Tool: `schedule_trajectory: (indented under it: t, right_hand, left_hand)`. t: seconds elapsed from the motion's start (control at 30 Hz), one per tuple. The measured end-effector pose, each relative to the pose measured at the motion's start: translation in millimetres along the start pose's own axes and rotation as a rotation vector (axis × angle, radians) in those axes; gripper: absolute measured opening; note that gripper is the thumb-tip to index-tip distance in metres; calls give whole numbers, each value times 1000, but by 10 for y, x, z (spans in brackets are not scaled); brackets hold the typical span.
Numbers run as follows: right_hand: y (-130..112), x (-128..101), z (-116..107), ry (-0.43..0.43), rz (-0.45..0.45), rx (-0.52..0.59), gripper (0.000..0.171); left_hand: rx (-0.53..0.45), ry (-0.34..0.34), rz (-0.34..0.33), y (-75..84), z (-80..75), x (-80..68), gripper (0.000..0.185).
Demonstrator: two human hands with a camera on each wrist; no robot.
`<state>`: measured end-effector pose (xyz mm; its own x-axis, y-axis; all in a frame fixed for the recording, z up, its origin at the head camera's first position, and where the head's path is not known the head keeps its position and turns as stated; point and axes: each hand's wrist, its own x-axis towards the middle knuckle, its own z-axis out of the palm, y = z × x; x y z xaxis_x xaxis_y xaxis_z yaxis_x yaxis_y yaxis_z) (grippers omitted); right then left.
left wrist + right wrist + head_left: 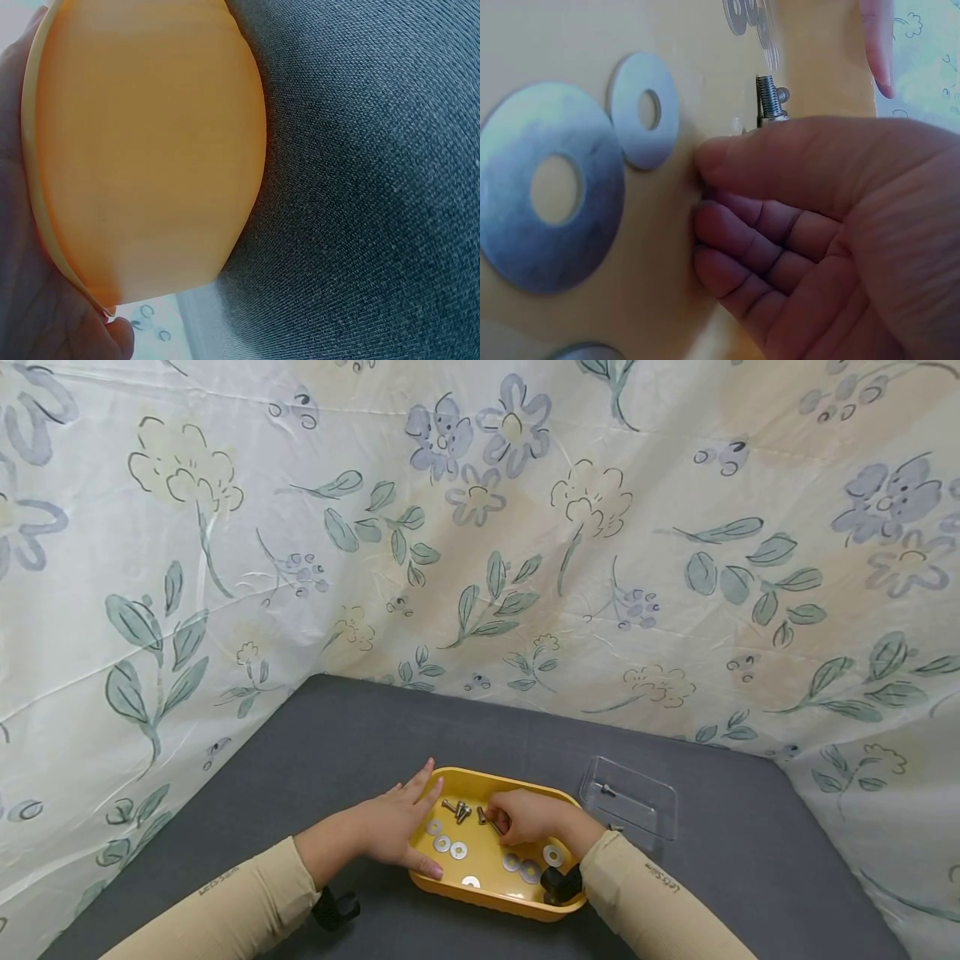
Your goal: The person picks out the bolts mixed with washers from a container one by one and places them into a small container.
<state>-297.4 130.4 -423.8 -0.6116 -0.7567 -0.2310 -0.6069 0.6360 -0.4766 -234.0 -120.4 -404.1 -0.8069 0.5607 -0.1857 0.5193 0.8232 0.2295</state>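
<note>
Peeking above right hand [810, 232]: bolt [769, 97].

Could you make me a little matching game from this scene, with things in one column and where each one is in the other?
Things:
1. left hand
2. right hand
3. washers
4. clear plastic box

Places:
A. lying flat on the floor of the yellow tray
B. on the grey mat, right of the tray
C. inside the tray, fingers curled at a bolt
D. against the tray's left rim

Pairs: 1-D, 2-C, 3-A, 4-B
</note>
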Motion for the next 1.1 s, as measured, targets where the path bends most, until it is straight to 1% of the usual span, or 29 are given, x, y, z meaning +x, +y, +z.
schedule_trajectory:
  t: [0.13,0.4,0.63,0.9,1.0,1.1]
  right_hand:
    - [13,4,-8,1,-12,-54,18]
    - [46,6,-3,-1,-16,2,24]
    - [18,6,-10,15,-25,-59,19]
    - [-22,-1,-24,7,2,-100,18]
    - [-23,-9,-27,4,2,-97,18]
    - [-10,-22,-35,12,-3,-72,20]
  left_hand:
    - [-3,1,-2,0,-3,-3,118]
    - [-1,2,-3,-6,2,0,118]
    - [-4,8,0,-5,1,-12,118]
    - [-9,3,2,4,-16,-21,118]
    - [-18,5,5,2,-15,-20,118]
    - [-18,9,7,1,-14,-19,118]
